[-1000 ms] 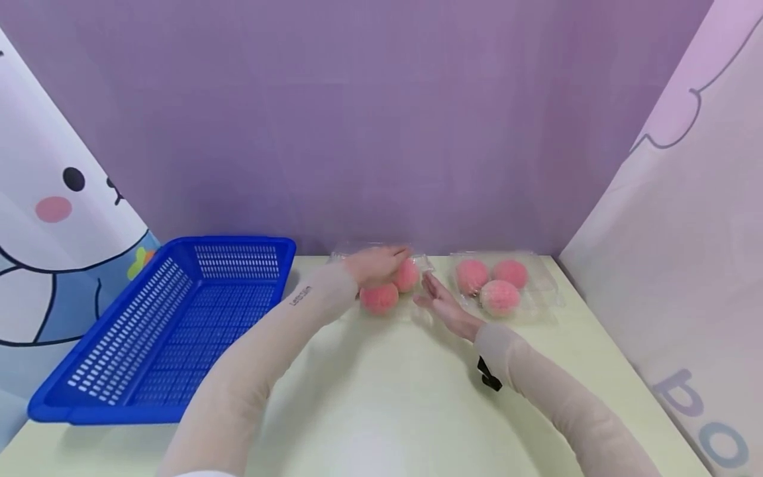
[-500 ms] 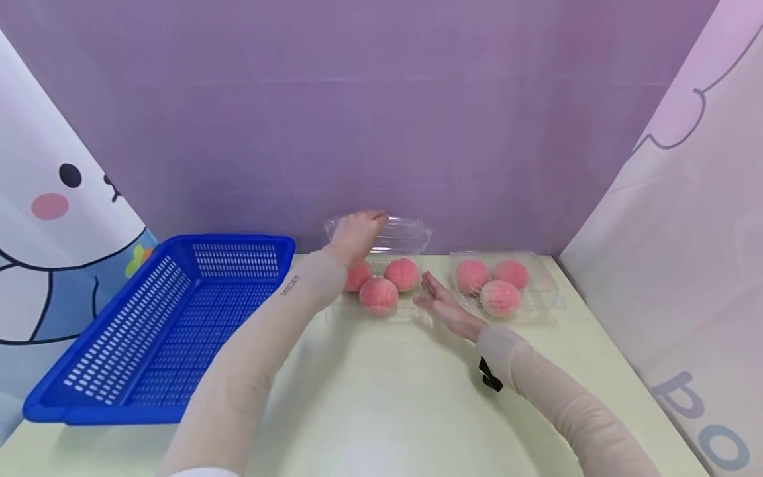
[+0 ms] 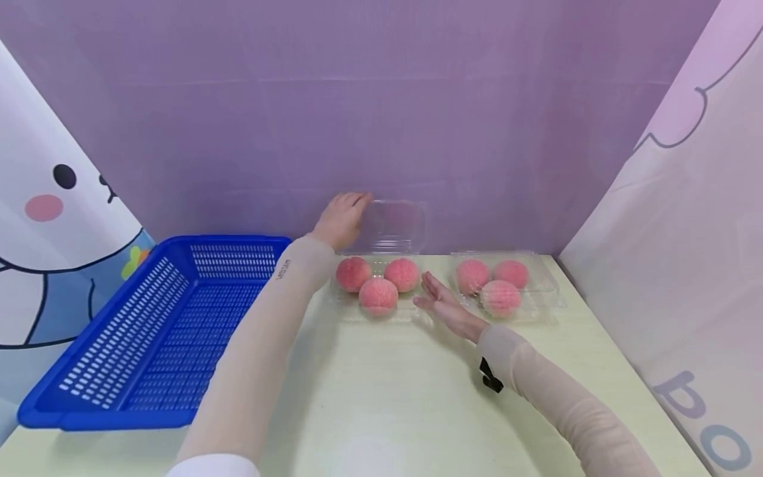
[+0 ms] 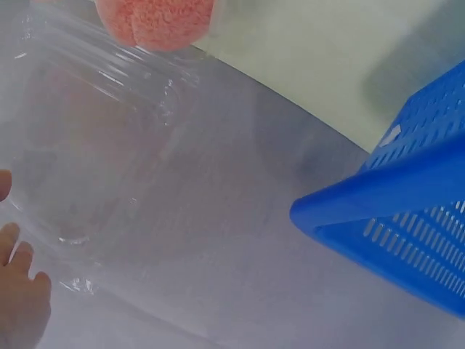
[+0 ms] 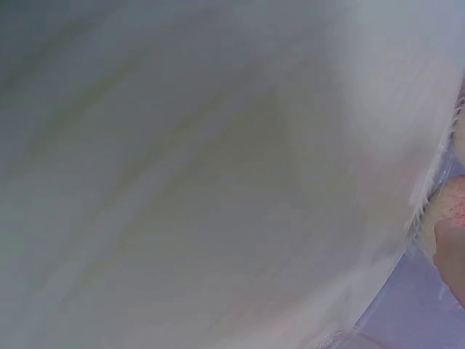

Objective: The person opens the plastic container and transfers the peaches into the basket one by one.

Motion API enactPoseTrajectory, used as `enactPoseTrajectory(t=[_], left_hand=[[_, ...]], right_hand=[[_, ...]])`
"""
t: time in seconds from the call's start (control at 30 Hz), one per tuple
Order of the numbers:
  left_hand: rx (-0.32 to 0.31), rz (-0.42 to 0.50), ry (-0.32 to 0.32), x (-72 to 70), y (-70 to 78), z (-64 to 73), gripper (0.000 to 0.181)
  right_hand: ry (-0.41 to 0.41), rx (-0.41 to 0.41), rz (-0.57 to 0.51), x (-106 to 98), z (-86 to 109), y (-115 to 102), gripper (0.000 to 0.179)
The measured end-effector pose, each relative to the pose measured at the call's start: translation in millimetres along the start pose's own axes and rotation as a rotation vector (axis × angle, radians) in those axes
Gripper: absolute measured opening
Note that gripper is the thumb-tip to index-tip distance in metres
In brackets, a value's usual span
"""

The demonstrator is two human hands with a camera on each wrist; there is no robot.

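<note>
A clear plastic clamshell box (image 3: 352, 313) with three pink peaches (image 3: 378, 296) stands at the back of the table in the head view. Its see-through lid (image 3: 395, 225) is raised upright against the purple backdrop. My left hand (image 3: 341, 220) is at the lid's upper left edge, fingers extended and slightly bent. In the left wrist view, its fingertips (image 4: 22, 256) lie near the lid's rim. My right hand (image 3: 448, 310) is beside the box's right side, fingers straight and palm turned inward. Only part of that hand shows in the right wrist view.
Another clear clamshell box (image 3: 539, 301) with three peaches (image 3: 501, 298) sits to the right, its lid down. A large blue basket (image 3: 107, 417) with slotted walls occupies the table's left side. The purple backdrop (image 3: 381, 99) rises right behind the boxes.
The left box's lid has swung up and back from over the peaches to upright. My left hand has moved up and leftward with it; my right hand has stayed put.
</note>
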State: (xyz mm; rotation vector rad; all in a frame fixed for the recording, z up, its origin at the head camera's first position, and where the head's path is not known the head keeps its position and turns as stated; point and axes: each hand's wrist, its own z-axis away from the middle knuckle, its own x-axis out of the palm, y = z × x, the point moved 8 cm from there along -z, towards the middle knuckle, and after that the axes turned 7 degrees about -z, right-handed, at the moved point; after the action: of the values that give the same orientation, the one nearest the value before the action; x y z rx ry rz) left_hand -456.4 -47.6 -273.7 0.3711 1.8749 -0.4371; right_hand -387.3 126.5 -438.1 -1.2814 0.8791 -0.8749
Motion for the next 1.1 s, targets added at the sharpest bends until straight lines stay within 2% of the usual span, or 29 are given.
enactPoseTrajectory(t=[0.13, 0.3, 0.43, 0.63, 0.83, 1.0, 1.1], left_hand=[[-0.004, -0.007, -0.058, 8.0, -6.1, -3.0, 0.072], [-0.039, -0.012, -0.116, 16.9, -13.0, -3.7, 0.077], [-0.062, -0.008, -0.133, 21.2, -17.2, -2.0, 0.077], [-0.043, -0.007, -0.142, 22.3, -17.2, 2.4, 0.077], [0.022, -0.041, -0.182, 16.7, -5.6, 12.6, 0.067], [0.048, -0.023, -0.282, 6.1, 11.9, 33.3, 0.054], [0.058, -0.011, -0.310, -2.6, 24.2, 47.9, 0.050]], right_hand=[[0.016, 0.003, 0.010, -2, -0.2, 4, 0.081], [0.009, 0.016, 0.014, 1, 2.8, 7, 0.081], [-0.003, 0.020, 0.015, 4, 3.1, 7, 0.081], [-0.014, 0.013, 0.055, 3, 1.5, 6, 0.079], [-0.034, 0.013, 0.064, 4, -3.6, 3, 0.077], [-0.047, 0.020, 0.053, 6, -10.0, 0, 0.078], [-0.050, 0.020, 0.049, 6, -13.6, -1, 0.078]])
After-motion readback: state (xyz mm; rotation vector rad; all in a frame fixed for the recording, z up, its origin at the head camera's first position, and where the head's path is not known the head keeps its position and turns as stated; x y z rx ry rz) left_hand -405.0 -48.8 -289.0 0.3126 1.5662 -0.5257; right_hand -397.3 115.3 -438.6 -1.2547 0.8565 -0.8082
